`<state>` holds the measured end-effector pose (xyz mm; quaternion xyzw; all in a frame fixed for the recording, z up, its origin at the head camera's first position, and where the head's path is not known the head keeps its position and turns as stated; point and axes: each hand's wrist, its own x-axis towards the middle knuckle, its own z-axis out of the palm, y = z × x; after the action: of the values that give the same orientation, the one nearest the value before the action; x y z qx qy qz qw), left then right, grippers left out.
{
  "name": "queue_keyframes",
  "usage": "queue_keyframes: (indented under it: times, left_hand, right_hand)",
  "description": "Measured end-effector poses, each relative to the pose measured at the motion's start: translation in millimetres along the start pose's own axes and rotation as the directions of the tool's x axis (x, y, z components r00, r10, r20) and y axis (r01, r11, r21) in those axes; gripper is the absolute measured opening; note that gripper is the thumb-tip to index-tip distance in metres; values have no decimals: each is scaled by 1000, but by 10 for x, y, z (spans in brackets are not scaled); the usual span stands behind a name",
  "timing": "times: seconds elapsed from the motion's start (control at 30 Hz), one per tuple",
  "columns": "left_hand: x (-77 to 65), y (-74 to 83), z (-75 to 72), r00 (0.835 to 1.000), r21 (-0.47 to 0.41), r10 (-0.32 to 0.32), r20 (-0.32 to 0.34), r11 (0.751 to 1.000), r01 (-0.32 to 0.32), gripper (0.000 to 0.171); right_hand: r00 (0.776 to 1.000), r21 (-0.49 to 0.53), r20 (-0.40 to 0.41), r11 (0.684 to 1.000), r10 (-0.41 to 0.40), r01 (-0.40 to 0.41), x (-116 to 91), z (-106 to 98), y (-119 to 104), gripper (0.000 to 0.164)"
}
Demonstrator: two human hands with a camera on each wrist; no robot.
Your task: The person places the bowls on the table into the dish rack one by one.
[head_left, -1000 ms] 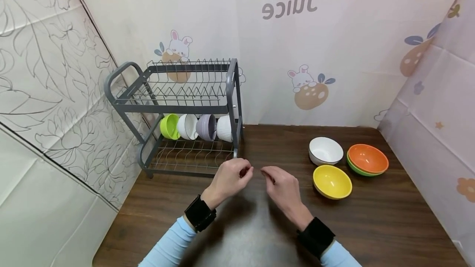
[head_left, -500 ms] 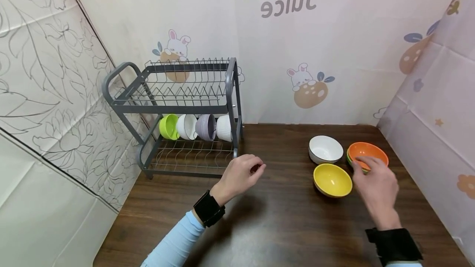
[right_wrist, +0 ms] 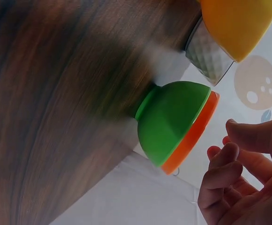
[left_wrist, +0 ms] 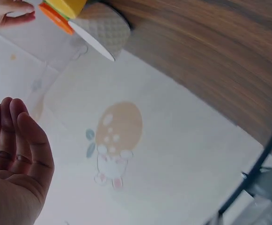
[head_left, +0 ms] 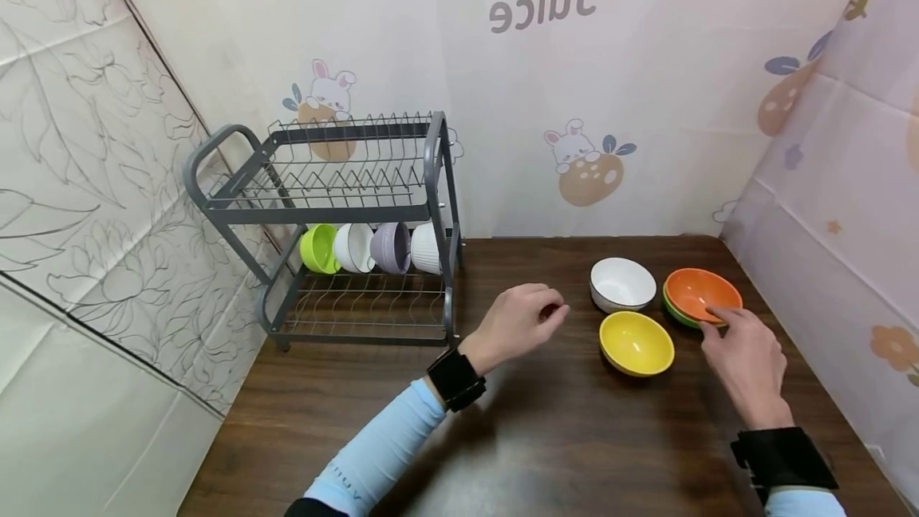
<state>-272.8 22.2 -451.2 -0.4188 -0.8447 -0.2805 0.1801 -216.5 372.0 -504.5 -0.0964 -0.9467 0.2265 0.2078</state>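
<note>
In the head view my right hand (head_left: pixel 747 357) reaches to the front right rim of an orange bowl (head_left: pixel 700 294), which is nested in a green bowl (head_left: pixel 678 313). The right wrist view shows a gap between its loosely bent fingers (right_wrist: pixel 220 180) and the orange rim; nothing is held. My left hand (head_left: pixel 513 325) hovers over the table's middle, fingers loosely curled and empty. Nearest to it stand a yellow bowl (head_left: pixel 636 344) and a white bowl (head_left: pixel 622 284), whose outer side looks patterned in the wrist views.
A grey two-tier dish rack (head_left: pixel 337 214) stands at the left back. Its lower tier holds a lime green bowl (head_left: pixel 320 250), a white bowl (head_left: pixel 354 248), a purple bowl (head_left: pixel 391 247) and a ribbed white bowl (head_left: pixel 426 248), all tipped on their sides. Printed sheets (head_left: pixel 517 102) back the brown table (head_left: pixel 546 453).
My right hand has gone from the table's middle over to the orange bowl on the right. The left hand has drifted right. The bowls stay in place.
</note>
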Motion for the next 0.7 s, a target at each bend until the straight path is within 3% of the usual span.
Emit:
queue_keyframes:
  times: [0.27, 0.7]
  left_hand:
    - [358, 66, 327, 992, 13, -35, 123, 999, 34, 10]
    - [629, 133, 651, 977, 78, -68, 203, 996, 53, 16]
  right_hand:
    - [998, -9, 68, 1000, 5, -5, 115, 76, 21, 39]
    - [996, -19, 86, 1000, -8, 10, 173, 201, 1, 32]
